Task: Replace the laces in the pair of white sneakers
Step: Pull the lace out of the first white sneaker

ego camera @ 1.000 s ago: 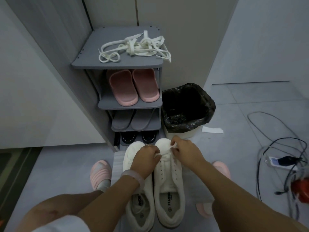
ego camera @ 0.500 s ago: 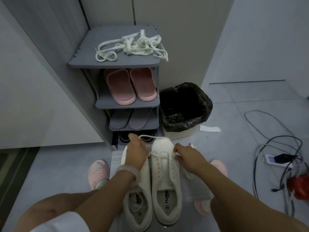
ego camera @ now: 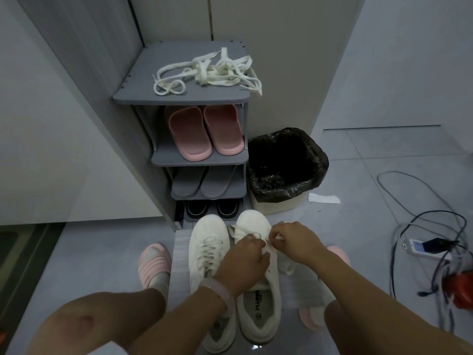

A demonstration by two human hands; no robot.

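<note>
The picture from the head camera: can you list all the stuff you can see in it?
sneakers: two, white, side by side on the floor below the rack
loose laces: a tangled pile, cream, on top of the rack
rack: one, grey, against the wall
pink slippers: two, pink, on the second shelf
grey slippers: two, grey, on the third shelf
black shoes: two, black, on the bottom shelf
bin: one, black bag inside, right of the rack
paper: one scrap, white, on the floor by the bin
cables: a bunch, dark, on the floor at right
left hand: on the right sneaker's laces
right hand: pinching a lace there
</note>
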